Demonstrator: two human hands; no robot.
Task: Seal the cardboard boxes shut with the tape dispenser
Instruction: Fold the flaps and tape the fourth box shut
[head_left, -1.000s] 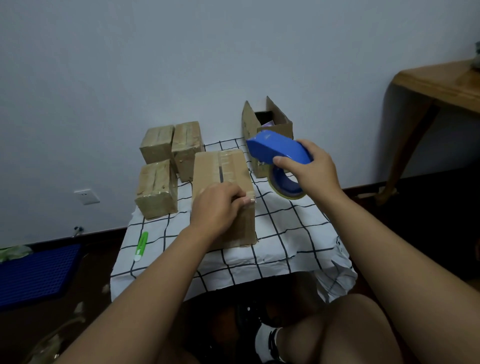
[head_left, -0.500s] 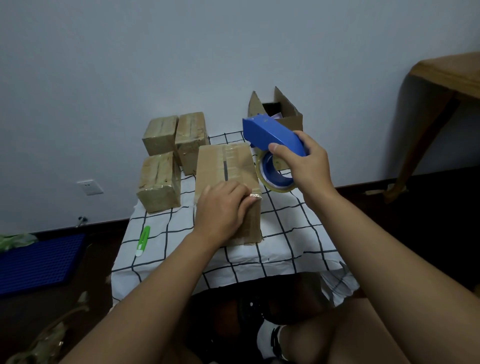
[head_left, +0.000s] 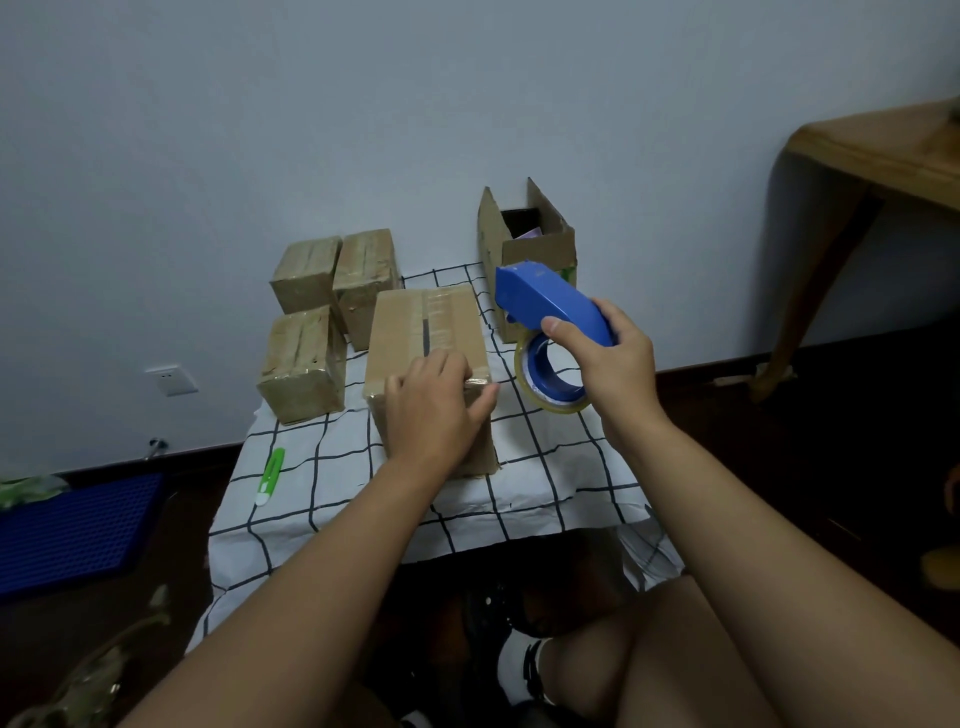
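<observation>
Right, quick pass on this one.
left hand: my left hand lies over the near end of the middle box, fingers curled over its front-right edge and pressing the tape end flat; looks like I'm pinning the strip so it sticks and the box can't slide.
right hand: my right hand grips the blue tape dispenser by its handle, thumb on top, held in the air just right of the box, roll hanging below, nose pointing away from me; kept off the cardboard, probably so the free end doesn't snag.
middle box: flaps closed, a tape strip runs along the top seam, a dark gap shows partway along it; sits mid-table on the checked cloth.
sealed boxes: three taped boxes grouped at the back left, parked clear of the work spot.
open box: one open box at the back right by the wall, flaps up, something inside, can't tell what; my guess is it's next.
other: green utility knife on the cloth near the left edge, well apart from both hands.
stage: judging by layout, the middle box is nearly done, the open box is not yet sealed.
risk: the seam gap may need another strip.
</observation>
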